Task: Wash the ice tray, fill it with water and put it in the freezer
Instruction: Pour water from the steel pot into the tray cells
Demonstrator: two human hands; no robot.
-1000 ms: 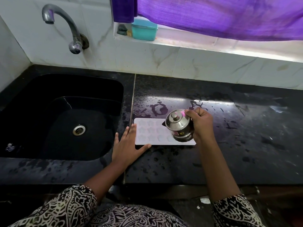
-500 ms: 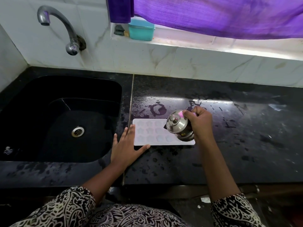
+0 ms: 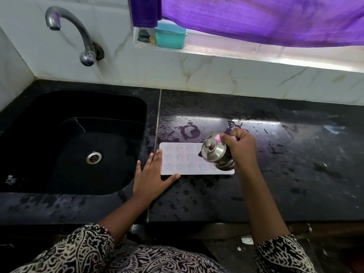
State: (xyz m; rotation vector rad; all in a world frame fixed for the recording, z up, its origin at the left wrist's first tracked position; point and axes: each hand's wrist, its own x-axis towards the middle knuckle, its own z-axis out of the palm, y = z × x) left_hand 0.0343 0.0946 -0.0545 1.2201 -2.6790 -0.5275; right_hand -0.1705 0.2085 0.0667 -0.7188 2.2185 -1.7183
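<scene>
As a steel pot (image 3: pixel 214 152) tilts over its right end, a white tray (image 3: pixel 177 154) lies flat on the wet black bench (image 3: pixel 275 184). It sits just right of the sink (image 3: pixel 118 107), about midway between the tiled wall and the bench's front edge. The person's right hand (image 3: pixel 240 148) grips the pot from its right side, fingers curled round it. The lid knob is turned toward the camera and the dark spout points left over the tray's moulded cells. Whether water is running from the spout cannot be told.

The left hand (image 3: pixel 151 178) lies open at the tray's front-left corner, fingers straight along the left edge and thumb stretched along the front edge. Its palm rests on the bench by the seam between the sink slab and the worktop.

Puddles (image 3: pixel 189 133) glint on the bench behind the tray. A drain (image 3: pixel 94 157) shows in the sink's dark bottom, and a curved tap (image 3: pixel 78 34) juts from the wall above the sink's back edge. On the window ledge (image 3: pixel 256 54) behind, a teal box (image 3: pixel 170 35) stands beneath a purple curtain (image 3: pixel 256 18). Black-and-white patterned sleeves (image 3: pixel 82 251) cover both arms at the bottom of the view.
</scene>
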